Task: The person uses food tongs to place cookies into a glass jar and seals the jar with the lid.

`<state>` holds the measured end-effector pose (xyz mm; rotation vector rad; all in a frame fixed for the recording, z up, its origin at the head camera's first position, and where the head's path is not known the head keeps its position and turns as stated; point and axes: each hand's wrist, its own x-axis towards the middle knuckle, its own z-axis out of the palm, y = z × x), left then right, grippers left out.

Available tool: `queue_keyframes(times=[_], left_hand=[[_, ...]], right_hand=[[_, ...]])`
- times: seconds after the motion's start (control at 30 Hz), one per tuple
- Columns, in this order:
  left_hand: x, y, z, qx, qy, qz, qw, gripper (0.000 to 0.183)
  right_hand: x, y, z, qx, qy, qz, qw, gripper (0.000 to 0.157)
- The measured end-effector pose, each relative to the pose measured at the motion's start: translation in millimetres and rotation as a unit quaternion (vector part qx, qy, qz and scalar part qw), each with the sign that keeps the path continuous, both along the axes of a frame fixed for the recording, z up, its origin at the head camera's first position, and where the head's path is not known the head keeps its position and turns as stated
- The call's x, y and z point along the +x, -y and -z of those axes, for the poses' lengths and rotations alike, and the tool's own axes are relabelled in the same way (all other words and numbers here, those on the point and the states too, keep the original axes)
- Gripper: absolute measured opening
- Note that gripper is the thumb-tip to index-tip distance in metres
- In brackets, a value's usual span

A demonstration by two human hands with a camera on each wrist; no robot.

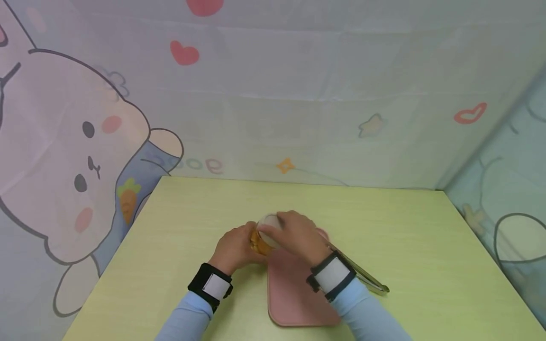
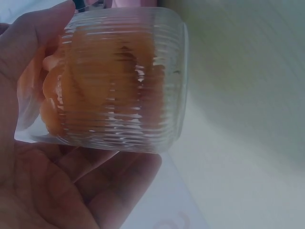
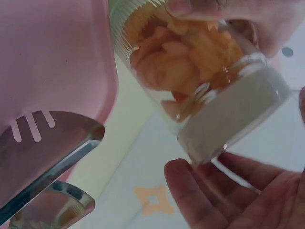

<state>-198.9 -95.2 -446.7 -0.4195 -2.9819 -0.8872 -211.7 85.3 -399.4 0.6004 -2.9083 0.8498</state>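
Observation:
A clear ribbed jar (image 2: 114, 86) of orange, curved pieces leans over the pink tray's far left corner in the head view. My left hand (image 1: 239, 248) grips its body, thumb on one side and fingers on the other. The white lid (image 3: 233, 114) sits on the jar's mouth. Over the lid is my right hand (image 1: 298, 237), its fingers and thumb round the rim in the head view. From the right wrist, those fingertips (image 3: 178, 167) show right at the lid's edge. The palm side of the left hand also shows in the left wrist view.
The pink tray (image 1: 294, 293) lies on the pale yellow table (image 1: 204, 199), partly under my right forearm. Metal tongs (image 1: 367, 277) with a slotted head rest across it, handle end pointing right. A printed cloth (image 1: 273, 71) hangs behind the table.

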Motion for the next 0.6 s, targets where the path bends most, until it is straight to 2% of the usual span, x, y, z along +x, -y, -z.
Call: queue_keyframes(times=[0.17, 0.23, 0.3, 0.43, 0.6], left_hand=[[-0.1, 0, 0.0, 0.004, 0.001, 0.002, 1.0, 0.061], [-0.2, -1, -0.1, 0.004, 0.002, 0.003, 1.0, 0.061], [-0.1, -1, -0.4, 0.004, 0.005, 0.003, 1.0, 0.063], [0.3, -1, -1.0, 0.001, 0.008, 0.001, 1.0, 0.066], [0.8, -2, -1.3, -0.004, 0.006, 0.0, 1.0, 0.065]], right_hand=[[-5.9, -13, -7.2, -0.044, 0.068, -0.072, 0.994, 0.069], [-8.2, -16, -10.0, -0.047, 0.098, -0.099, 0.989, 0.069], [-9.9, -17, -11.7, -0.037, 0.102, -0.114, 0.987, 0.067], [-9.3, -15, -9.7, -0.031, 0.088, -0.095, 0.991, 0.063], [-2.8, -7, -5.2, -0.021, 0.064, -0.02, 0.998, 0.062]])
